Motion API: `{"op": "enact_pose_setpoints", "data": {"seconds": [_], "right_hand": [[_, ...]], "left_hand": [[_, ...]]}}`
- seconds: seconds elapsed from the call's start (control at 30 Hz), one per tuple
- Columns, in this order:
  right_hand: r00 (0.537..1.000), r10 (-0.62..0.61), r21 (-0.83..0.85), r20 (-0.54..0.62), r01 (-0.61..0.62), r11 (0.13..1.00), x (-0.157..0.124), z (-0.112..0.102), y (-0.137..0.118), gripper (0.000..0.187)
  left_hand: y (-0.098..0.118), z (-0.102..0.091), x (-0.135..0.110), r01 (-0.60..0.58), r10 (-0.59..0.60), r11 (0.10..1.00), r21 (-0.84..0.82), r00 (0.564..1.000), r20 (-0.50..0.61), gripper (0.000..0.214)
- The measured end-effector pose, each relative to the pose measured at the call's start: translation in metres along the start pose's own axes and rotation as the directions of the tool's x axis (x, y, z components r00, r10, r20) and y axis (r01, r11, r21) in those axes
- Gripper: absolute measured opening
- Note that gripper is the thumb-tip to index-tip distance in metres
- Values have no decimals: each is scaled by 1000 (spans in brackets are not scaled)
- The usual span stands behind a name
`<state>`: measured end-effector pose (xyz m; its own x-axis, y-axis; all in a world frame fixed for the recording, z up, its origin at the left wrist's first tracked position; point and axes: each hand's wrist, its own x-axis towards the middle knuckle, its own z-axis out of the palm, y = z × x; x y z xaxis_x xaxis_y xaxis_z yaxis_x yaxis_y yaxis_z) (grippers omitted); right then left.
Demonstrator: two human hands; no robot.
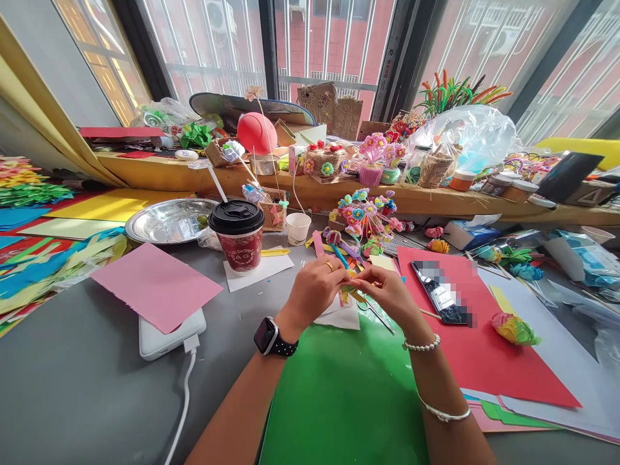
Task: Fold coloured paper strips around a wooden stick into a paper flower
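My left hand (314,289) and my right hand (387,290) meet above the near edge of the clutter. Both pinch a small yellow paper piece (355,295) between their fingertips; the fingers partly hide it. Below them lie a white paper sheet (343,318) and a slim metal tool (382,318), partly covered, whose kind I cannot make out. A shiny green mat (349,394) stretches under my forearms. Colored paper strips (318,243) are scattered just beyond my left hand.
Left of my hands stand a lidded red cup (238,236), a white paper cup (298,229), a metal tray (167,221) and a white power bank (169,336) under pink paper (157,284). To the right, a phone (440,294) and paper flower (514,328) lie on paper sheets.
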<state>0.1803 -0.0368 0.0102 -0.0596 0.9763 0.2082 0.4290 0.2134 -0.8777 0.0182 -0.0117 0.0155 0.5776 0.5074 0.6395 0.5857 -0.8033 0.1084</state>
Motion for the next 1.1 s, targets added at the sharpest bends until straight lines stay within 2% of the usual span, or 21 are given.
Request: {"op": "enact_pose_setpoints", "data": {"seconds": [0.17,0.37,0.53,0.9,1.1], "right_hand": [[998,41,50,53,-44,998,-1,-3,3,31],[1000,7,36,10,-8,999,-1,-5,1,32],[999,4,25,37,-5,1000,-3,-6,-4,31],[985,138,95,106,-148,984,-4,-9,-6,31],[984,146,94,103,-156,983,-4,-8,-6,33]], "left_hand": [[2,1,0,-38,37,998,41,999,18,16],[2,-1,1,-15,16,1000,22,1000,-15,18],[2,-2,2,-29,30,999,38,999,-19,16],[4,-2,1,-86,86,995,42,996,5,15],[5,-2,2,-87,86,994,61,996,7,16]]}}
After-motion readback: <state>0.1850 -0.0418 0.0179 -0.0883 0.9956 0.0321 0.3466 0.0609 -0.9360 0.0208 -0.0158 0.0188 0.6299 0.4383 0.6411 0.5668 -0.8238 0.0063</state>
